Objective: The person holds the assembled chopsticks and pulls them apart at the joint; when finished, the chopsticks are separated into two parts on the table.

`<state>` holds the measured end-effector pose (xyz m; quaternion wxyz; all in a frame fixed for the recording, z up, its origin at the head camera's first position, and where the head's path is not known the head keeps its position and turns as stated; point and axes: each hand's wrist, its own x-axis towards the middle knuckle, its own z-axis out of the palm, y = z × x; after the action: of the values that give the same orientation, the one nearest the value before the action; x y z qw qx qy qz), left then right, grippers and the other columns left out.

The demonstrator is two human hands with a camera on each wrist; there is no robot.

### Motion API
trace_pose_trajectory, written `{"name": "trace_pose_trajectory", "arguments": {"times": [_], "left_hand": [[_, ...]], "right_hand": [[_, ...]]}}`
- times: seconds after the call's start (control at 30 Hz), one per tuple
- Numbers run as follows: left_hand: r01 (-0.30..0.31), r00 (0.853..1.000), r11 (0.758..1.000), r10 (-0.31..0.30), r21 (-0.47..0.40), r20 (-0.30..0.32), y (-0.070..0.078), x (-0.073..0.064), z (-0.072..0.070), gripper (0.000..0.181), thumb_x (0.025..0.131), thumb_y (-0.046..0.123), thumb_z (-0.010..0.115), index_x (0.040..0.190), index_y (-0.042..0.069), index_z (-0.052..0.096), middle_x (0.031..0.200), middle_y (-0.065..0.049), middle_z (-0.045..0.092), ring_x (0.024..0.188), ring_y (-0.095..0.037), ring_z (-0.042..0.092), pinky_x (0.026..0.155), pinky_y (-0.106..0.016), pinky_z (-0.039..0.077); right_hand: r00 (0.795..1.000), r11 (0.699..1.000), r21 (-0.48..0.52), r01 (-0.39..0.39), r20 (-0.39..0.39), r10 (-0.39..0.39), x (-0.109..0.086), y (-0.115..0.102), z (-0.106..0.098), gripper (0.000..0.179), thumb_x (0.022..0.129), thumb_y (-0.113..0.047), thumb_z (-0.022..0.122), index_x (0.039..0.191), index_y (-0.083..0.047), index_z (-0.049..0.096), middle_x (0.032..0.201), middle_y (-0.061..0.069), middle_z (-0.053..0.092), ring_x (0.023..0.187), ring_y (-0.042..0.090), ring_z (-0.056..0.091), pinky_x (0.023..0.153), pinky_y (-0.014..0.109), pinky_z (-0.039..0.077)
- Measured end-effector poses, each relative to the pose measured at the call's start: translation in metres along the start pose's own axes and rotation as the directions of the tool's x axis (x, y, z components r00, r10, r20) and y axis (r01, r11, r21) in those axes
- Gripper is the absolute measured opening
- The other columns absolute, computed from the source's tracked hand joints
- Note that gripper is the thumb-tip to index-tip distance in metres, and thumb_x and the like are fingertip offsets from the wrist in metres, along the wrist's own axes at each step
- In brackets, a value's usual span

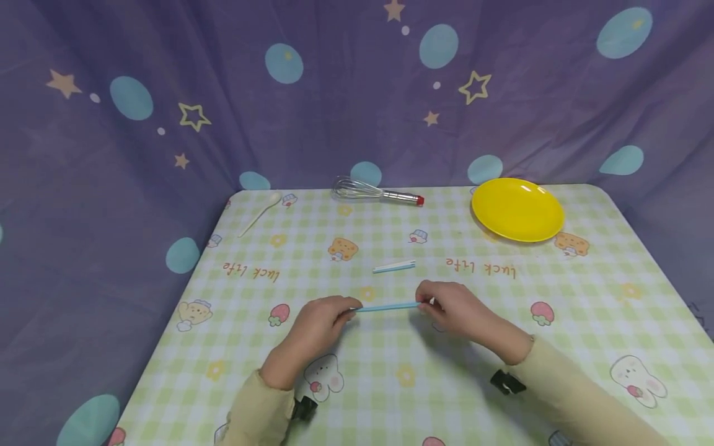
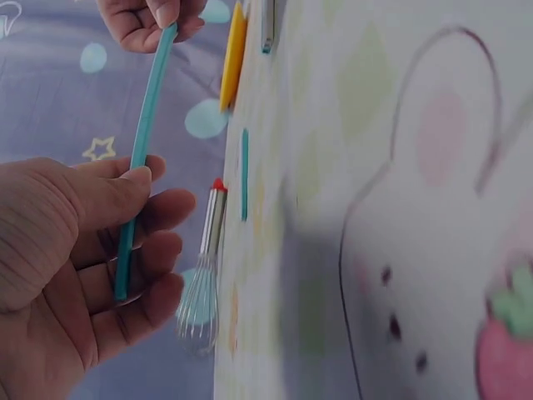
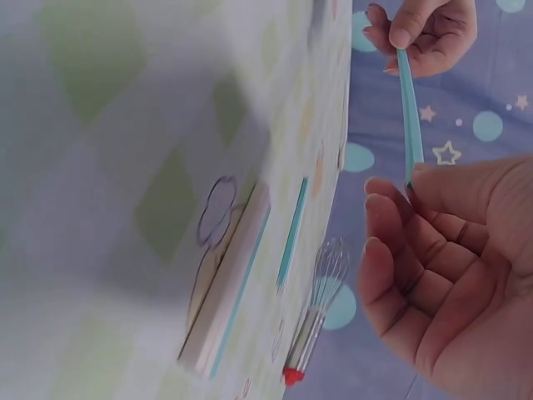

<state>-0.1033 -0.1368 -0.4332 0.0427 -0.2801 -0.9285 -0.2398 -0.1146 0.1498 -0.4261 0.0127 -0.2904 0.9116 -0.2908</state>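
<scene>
A slim light-blue strip (image 1: 388, 306) is stretched between both hands, above the checked tablecloth and slightly bowed in the wrist views. My left hand (image 1: 321, 319) pinches its left part between thumb and index finger; in the left wrist view the strip's tail crosses the other, loosely bent fingers (image 2: 158, 254). At the opposite end, the right hand (image 1: 454, 306) pinches the tip with thumb and index finger. Just beyond the hands lies a short white-and-blue stick (image 1: 393, 266). A pale bar with a blue edge (image 3: 229, 287) lies below the right hand, hidden in the head view.
A wire whisk (image 1: 376, 191) with a red handle tip lies at the table's back edge. A yellow plate (image 1: 517, 210) is at the back right, and a white long-handled spoon (image 1: 260, 214) at the back left. Behind the table hangs a purple patterned curtain (image 1: 357, 111).
</scene>
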Motion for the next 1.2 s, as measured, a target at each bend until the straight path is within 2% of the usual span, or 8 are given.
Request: {"name": "trace_pose_trajectory", "arguments": {"times": [0.23, 0.43, 0.77, 1.0, 1.2], "left_hand": [[-0.024, 0.997, 0.999, 0.027, -0.039, 0.072, 0.011, 0.017, 0.008, 0.017, 0.095, 0.012, 0.062, 0.109, 0.016, 0.071, 0.107, 0.001, 0.071, 0.101, -0.016, 0.066, 0.087, -0.036, 0.051], [-0.077, 0.991, 0.997, 0.079, -0.024, 0.108, 0.023, 0.03, 0.016, 0.017, 0.095, 0.012, 0.062, 0.109, 0.017, 0.07, 0.104, 0.003, 0.07, 0.097, -0.012, 0.065, 0.085, -0.033, 0.051], [-0.189, 0.976, 0.982, 0.186, 0.015, 0.112, 0.038, 0.046, 0.027, 0.016, 0.094, 0.011, 0.064, 0.108, 0.017, 0.07, 0.101, 0.006, 0.071, 0.092, -0.01, 0.065, 0.082, -0.029, 0.05], [-0.202, 0.973, 0.979, 0.201, -0.003, 0.117, 0.047, 0.052, 0.03, 0.015, 0.096, 0.013, 0.062, 0.107, 0.018, 0.07, 0.099, 0.006, 0.071, 0.088, -0.008, 0.065, 0.079, -0.027, 0.05], [-0.222, 0.97, 0.974, 0.216, 0.041, 0.115, 0.05, 0.057, 0.031, 0.012, 0.097, 0.018, 0.061, 0.104, 0.021, 0.07, 0.094, 0.008, 0.071, 0.081, -0.005, 0.064, 0.072, -0.027, 0.049]], "right_hand": [[0.997, 0.997, -0.017, -0.075, 0.011, 0.075, -0.01, 0.006, -0.009, 0.014, 0.089, -0.01, 0.07, 0.085, -0.019, 0.06, 0.076, -0.013, 0.057, 0.07, 0.006, 0.053, 0.066, 0.029, 0.047], [0.996, 0.996, -0.033, -0.085, 0.018, 0.085, -0.011, 0.007, -0.011, 0.01, 0.089, -0.013, 0.071, 0.085, -0.018, 0.064, 0.079, -0.013, 0.06, 0.071, 0.007, 0.053, 0.069, 0.032, 0.047], [0.999, 0.997, -0.071, 0.034, -0.028, -0.036, -0.01, 0.005, -0.001, 0.008, 0.087, -0.012, 0.074, 0.089, -0.014, 0.067, 0.079, -0.011, 0.062, 0.067, 0.004, 0.052, 0.065, 0.028, 0.048], [0.994, 0.991, -0.114, 0.071, -0.078, -0.08, -0.011, 0.003, 0.002, 0.007, 0.088, -0.014, 0.073, 0.092, -0.016, 0.068, 0.08, -0.011, 0.064, 0.067, 0.003, 0.055, 0.064, 0.028, 0.049], [0.989, 0.99, -0.123, 0.066, -0.122, -0.081, -0.012, 0.001, 0.002, 0.007, 0.088, -0.015, 0.073, 0.09, -0.019, 0.068, 0.078, -0.013, 0.063, 0.065, 0.001, 0.053, 0.062, 0.027, 0.047]]}}
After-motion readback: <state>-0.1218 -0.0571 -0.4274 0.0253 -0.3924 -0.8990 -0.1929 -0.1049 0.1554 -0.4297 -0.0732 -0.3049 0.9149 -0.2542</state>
